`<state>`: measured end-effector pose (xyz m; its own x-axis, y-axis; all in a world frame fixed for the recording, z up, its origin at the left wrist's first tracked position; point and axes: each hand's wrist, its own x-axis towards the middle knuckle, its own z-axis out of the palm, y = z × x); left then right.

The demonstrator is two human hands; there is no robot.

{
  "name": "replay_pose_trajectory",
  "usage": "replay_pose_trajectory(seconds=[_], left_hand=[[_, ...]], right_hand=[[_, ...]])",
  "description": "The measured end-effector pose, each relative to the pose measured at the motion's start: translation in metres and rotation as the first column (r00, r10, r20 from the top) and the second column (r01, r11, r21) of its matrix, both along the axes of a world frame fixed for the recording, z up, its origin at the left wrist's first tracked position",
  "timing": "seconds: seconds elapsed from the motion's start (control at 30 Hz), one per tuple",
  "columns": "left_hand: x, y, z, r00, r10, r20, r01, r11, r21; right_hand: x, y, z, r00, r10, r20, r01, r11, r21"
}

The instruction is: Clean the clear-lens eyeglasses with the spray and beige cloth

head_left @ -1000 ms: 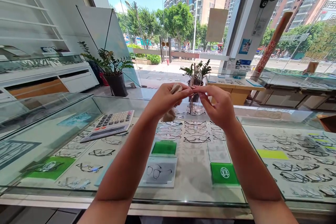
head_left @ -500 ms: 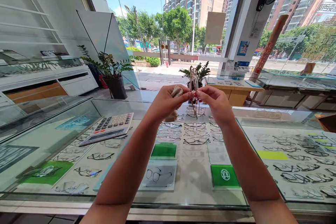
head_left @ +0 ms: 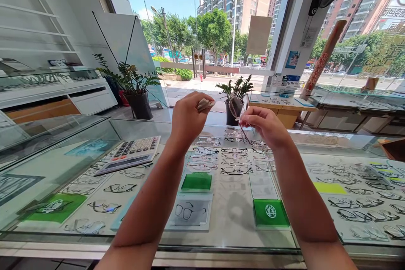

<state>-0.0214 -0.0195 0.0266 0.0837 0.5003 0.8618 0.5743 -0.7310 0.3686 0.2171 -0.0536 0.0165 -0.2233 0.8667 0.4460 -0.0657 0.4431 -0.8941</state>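
Note:
Above the glass counter, my right hand (head_left: 266, 125) pinches a pair of thin-framed eyeglasses (head_left: 234, 107) near one edge. Its lenses stand tilted up, and a temple arm hangs below the fingers. My left hand (head_left: 189, 117) is closed around a crumpled beige cloth (head_left: 204, 104), held apart from the eyeglasses on their left. Most of the cloth is hidden inside the fist.
Inside the glass display counter (head_left: 228, 238) lie several rows of eyeglasses. A calculator (head_left: 131, 154) rests on top at the left. Green cards (head_left: 271, 213) are under the glass. Potted plants (head_left: 139, 103) stand beyond, before the glass door.
My left hand has moved left and slightly up with the cloth, away from the eyeglasses. The eyeglasses have tilted and shifted slightly right in my right hand.

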Motion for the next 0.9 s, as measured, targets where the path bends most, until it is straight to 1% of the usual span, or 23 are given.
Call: replay_pose_trajectory(seconds=[0.03,0.1,0.27,0.47,0.6,0.7,0.83,0.9], left_hand=[[-0.003,0.001,0.000,0.998,0.051,-0.023,-0.050,0.997,0.053],[-0.005,0.002,0.001,0.995,0.088,-0.055,-0.082,0.992,0.101],[0.000,0.001,0.000,0.998,0.044,-0.035,-0.040,0.994,0.106],[0.002,0.002,0.000,1.000,-0.021,0.018,0.020,0.997,0.073],[0.001,0.002,0.000,0.998,-0.062,0.019,0.061,0.997,0.044],[0.001,0.002,0.000,0.994,-0.101,0.040,0.101,0.995,0.010],[0.003,0.003,0.000,0.983,-0.154,0.095,0.165,0.980,-0.114],[0.003,0.002,0.001,0.974,-0.176,0.144,0.199,0.966,-0.165]], right_hand=[[0.002,0.000,0.001,0.999,0.018,0.032,-0.017,1.000,-0.017],[0.006,0.001,0.001,0.996,0.044,0.071,-0.041,0.998,-0.047],[0.008,-0.005,0.005,0.994,0.094,0.050,-0.088,0.990,-0.111],[0.013,-0.010,0.008,0.978,0.206,-0.037,-0.209,0.970,-0.123],[0.017,-0.009,0.008,0.967,0.243,-0.078,-0.252,0.958,-0.134],[0.020,-0.010,0.009,0.962,0.262,-0.070,-0.270,0.951,-0.148],[0.022,-0.012,0.010,0.964,0.266,-0.026,-0.266,0.947,-0.179],[0.021,-0.012,0.011,0.963,0.265,-0.042,-0.268,0.946,-0.182]])
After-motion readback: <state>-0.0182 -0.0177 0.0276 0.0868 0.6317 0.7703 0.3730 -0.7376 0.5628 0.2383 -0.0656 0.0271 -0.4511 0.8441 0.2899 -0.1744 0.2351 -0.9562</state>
